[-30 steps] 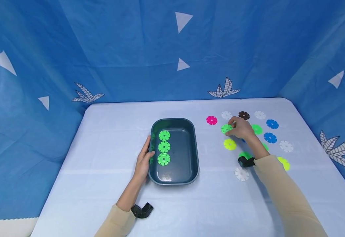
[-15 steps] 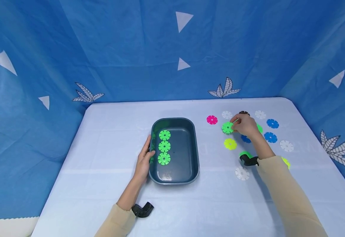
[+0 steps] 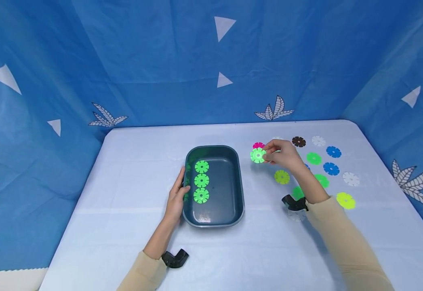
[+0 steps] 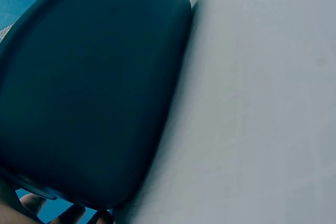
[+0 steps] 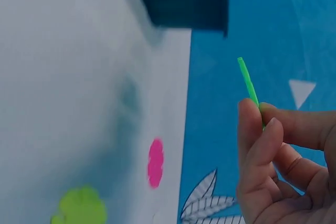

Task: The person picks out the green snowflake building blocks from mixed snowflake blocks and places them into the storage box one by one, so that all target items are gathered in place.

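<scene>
In the head view my right hand [image 3: 283,154] pinches a bright green notched plastic disc [image 3: 258,155] between thumb and fingers, raised over the table. The right wrist view shows that green disc [image 5: 248,80] edge-on at the fingertips. My left hand [image 3: 176,199] holds the left side of a dark blue-grey plastic tray [image 3: 241,190], thumb over the rim and fingers along the outer wall. Inside, 3 green notched discs [image 3: 201,180] lie in a column by the left wall. The tray's wall [image 4: 94,87] fills much of the left wrist view.
Right of the tray, loose notched discs lie spread on the white table [image 3: 124,190]: a pink disc [image 3: 257,145], a brown disc [image 3: 299,141], a yellow disc [image 3: 282,177], a blue disc [image 3: 331,169], a green disc [image 3: 314,158] and white ones. A blue curtain [image 3: 182,81] hangs behind.
My right hand has lifted the green disc and carried it left toward the tray, now overlapping the pink disc in the head view. The left hand and tray stay in place.
</scene>
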Demonstrator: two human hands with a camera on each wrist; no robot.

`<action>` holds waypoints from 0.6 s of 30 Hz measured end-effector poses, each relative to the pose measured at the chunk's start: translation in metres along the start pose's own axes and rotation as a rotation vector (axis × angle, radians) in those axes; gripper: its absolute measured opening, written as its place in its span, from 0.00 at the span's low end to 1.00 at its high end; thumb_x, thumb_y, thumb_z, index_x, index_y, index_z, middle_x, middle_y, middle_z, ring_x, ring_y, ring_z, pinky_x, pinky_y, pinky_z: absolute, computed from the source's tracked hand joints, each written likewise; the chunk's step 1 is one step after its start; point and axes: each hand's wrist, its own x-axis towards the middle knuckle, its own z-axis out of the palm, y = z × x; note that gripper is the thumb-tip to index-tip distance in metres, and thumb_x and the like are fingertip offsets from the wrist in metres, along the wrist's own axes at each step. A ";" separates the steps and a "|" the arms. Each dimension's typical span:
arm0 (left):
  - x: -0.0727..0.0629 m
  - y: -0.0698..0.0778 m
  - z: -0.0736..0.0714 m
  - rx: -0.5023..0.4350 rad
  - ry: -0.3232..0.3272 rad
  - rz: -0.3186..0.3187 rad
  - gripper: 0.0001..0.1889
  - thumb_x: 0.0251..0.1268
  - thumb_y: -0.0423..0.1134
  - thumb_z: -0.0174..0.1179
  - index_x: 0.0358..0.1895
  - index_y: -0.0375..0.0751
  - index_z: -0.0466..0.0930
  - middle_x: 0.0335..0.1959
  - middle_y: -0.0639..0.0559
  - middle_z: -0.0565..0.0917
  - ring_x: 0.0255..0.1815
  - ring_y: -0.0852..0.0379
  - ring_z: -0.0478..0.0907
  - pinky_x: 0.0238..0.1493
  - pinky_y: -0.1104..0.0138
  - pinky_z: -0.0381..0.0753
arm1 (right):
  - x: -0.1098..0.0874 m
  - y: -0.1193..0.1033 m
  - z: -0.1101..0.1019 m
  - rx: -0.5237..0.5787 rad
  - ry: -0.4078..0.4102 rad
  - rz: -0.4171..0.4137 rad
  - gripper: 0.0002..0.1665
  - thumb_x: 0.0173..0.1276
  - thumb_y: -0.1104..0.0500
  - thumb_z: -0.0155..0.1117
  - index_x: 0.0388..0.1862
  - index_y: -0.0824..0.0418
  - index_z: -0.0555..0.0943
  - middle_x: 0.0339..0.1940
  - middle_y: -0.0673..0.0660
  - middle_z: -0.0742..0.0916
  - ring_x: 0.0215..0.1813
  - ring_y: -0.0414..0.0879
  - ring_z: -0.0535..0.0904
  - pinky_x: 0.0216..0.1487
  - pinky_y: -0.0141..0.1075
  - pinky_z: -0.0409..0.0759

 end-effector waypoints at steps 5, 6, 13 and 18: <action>0.000 0.000 0.000 0.002 0.005 -0.007 0.32 0.74 0.34 0.42 0.79 0.57 0.49 0.81 0.57 0.46 0.82 0.53 0.38 0.80 0.51 0.39 | -0.011 -0.024 0.022 0.065 -0.056 -0.069 0.12 0.64 0.64 0.65 0.46 0.67 0.79 0.35 0.61 0.80 0.39 0.59 0.87 0.39 0.40 0.86; 0.000 0.000 0.000 0.002 0.005 -0.008 0.32 0.74 0.34 0.42 0.79 0.57 0.49 0.81 0.57 0.46 0.82 0.53 0.38 0.80 0.51 0.39 | -0.014 -0.029 0.027 0.073 -0.072 -0.083 0.12 0.64 0.64 0.65 0.46 0.67 0.79 0.35 0.61 0.80 0.39 0.59 0.87 0.38 0.40 0.86; -0.001 0.001 0.000 0.006 0.011 -0.009 0.32 0.74 0.34 0.42 0.79 0.55 0.49 0.81 0.57 0.47 0.82 0.52 0.38 0.80 0.51 0.39 | -0.035 -0.058 0.069 0.109 -0.267 -0.149 0.09 0.62 0.67 0.67 0.41 0.66 0.79 0.31 0.60 0.80 0.34 0.59 0.87 0.34 0.38 0.86; -0.001 0.001 0.000 0.000 0.004 0.005 0.32 0.74 0.33 0.41 0.79 0.54 0.49 0.81 0.56 0.47 0.82 0.52 0.38 0.80 0.52 0.39 | -0.045 -0.066 0.100 0.073 -0.411 -0.200 0.07 0.60 0.70 0.68 0.37 0.66 0.79 0.26 0.58 0.82 0.30 0.57 0.87 0.31 0.41 0.86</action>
